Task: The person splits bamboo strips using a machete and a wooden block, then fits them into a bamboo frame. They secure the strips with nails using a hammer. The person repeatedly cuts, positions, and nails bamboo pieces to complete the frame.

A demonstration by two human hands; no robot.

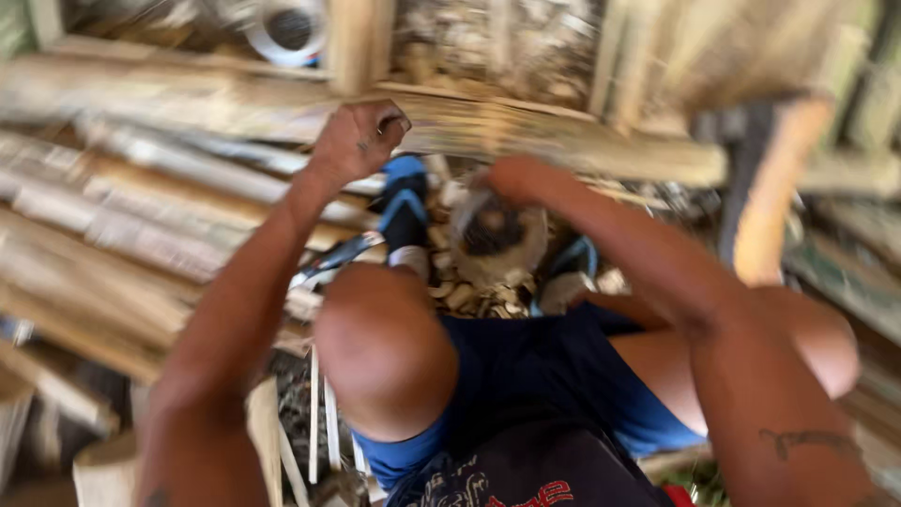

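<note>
Ground littered with pale wood chips; stacked long bamboo poles at left. Left hand clenched on a bamboo pole lying crosswise. Right hand over a blurred round bamboo section; grip indiscernible. Knees crowd foreground.

1. left hand is up in a fist, closed around something too blurry to make out
2. right hand is resting on a round coconut husk between the knees
3. bamboo poles stacked off to the left
4. blue sandal just past the left knee
</note>
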